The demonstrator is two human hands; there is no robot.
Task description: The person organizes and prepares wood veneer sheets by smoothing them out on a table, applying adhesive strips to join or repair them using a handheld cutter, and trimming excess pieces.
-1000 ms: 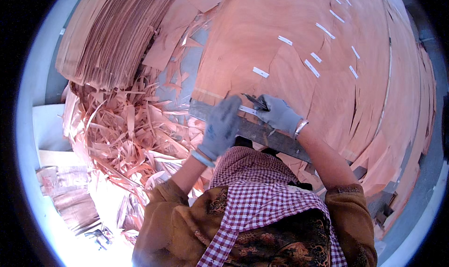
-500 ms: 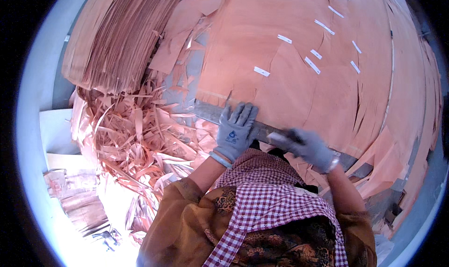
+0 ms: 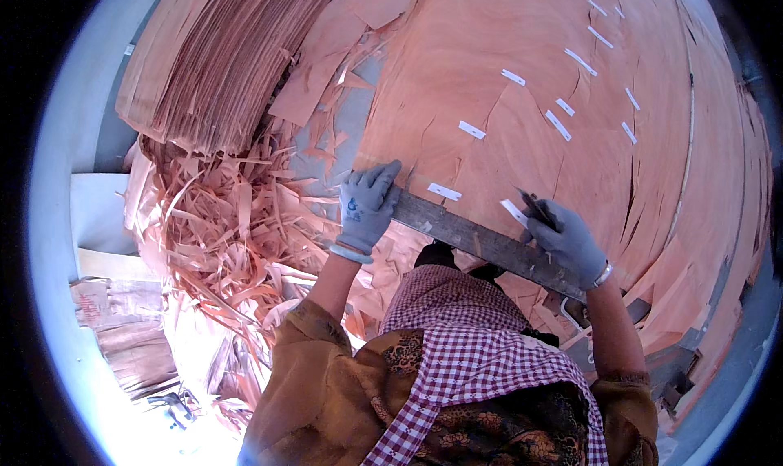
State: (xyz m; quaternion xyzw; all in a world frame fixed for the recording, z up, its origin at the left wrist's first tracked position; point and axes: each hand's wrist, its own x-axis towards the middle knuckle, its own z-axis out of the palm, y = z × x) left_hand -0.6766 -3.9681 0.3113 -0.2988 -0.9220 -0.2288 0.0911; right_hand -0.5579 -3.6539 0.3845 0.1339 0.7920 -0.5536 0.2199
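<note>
A large reddish wood veneer sheet [image 3: 440, 99] lies before me, with several short white tape strips on it. One tape strip [image 3: 444, 191] sits close to its near edge. My left hand [image 3: 366, 209], in a grey glove, rests at the sheet's near left corner with its fingers stretched out, at the end of a long grey metal bar [image 3: 489, 246] along the near edge. My right hand [image 3: 568, 242], also gloved, is closed around a dark slim tool [image 3: 537, 209] whose kind is unclear. Another white tape strip [image 3: 515, 213] is by its fingertips, over the sheet.
A thick stack of veneer [image 3: 236, 58] stands at the far left. Below it lies a heap of torn veneer scraps [image 3: 236, 229]. More veneer pieces [image 3: 677, 278] lie at the right, with long splits in the sheet beside them.
My left hand has moved left to the sheet's corner. My right hand has shifted right and away from me. A white tape strip now shows near the edge between them.
</note>
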